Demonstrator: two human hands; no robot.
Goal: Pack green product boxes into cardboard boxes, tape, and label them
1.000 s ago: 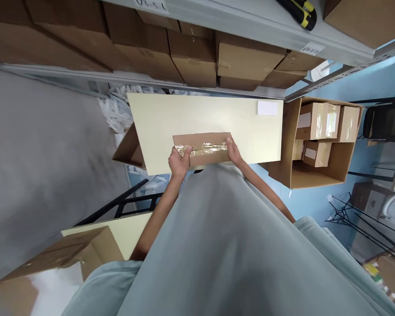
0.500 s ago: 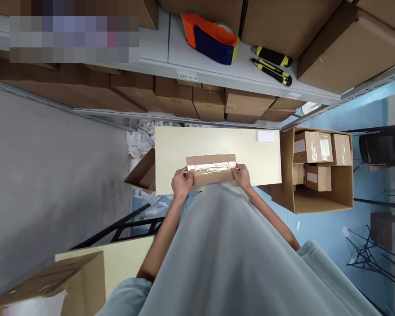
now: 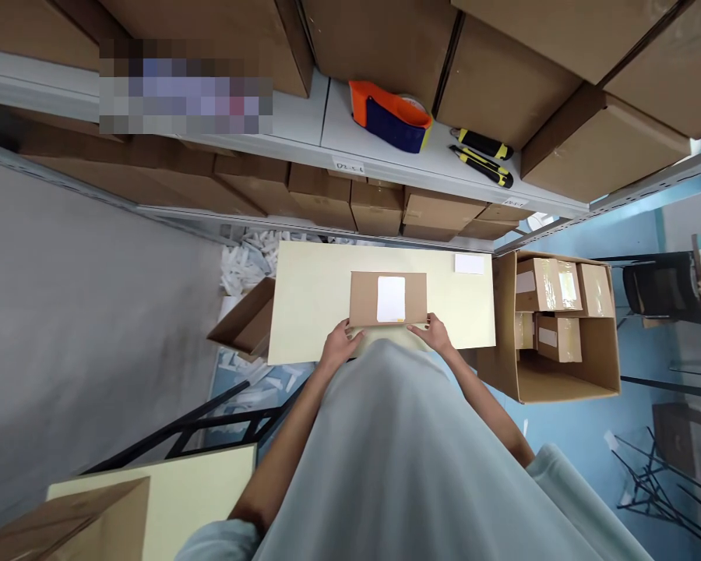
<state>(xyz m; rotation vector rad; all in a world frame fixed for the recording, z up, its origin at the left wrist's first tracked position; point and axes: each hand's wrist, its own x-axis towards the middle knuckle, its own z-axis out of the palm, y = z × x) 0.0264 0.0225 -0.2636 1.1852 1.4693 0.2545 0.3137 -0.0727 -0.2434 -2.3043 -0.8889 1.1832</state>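
A small brown cardboard box (image 3: 363, 300) lies on the pale yellow table (image 3: 312, 273) in front of me. On its upper face is a white label (image 3: 391, 299). My left hand (image 3: 339, 344) is at the box's near left corner, its thumb spread away from the fingers. At the near right corner, my right hand (image 3: 434, 335) has its fingertips by the box edge, thumb apart from the fingers. Neither hand is wrapped round the box. Toward the table's far right lies a white paper slip (image 3: 469, 264).
A large open carton (image 3: 599, 347) with several taped boxes stands right of the table. Beyond it, a shelf (image 3: 339, 128) holds cartons, an orange and blue tape dispenser (image 3: 394, 117) and two utility knives (image 3: 482, 156). An open box (image 3: 242, 319) sits at the left, near paper scraps (image 3: 248, 265).
The box has been turned over: its taped face was up, and now the labelled face is. My hands have come off its sides to the near corners, and their fingers have spread.
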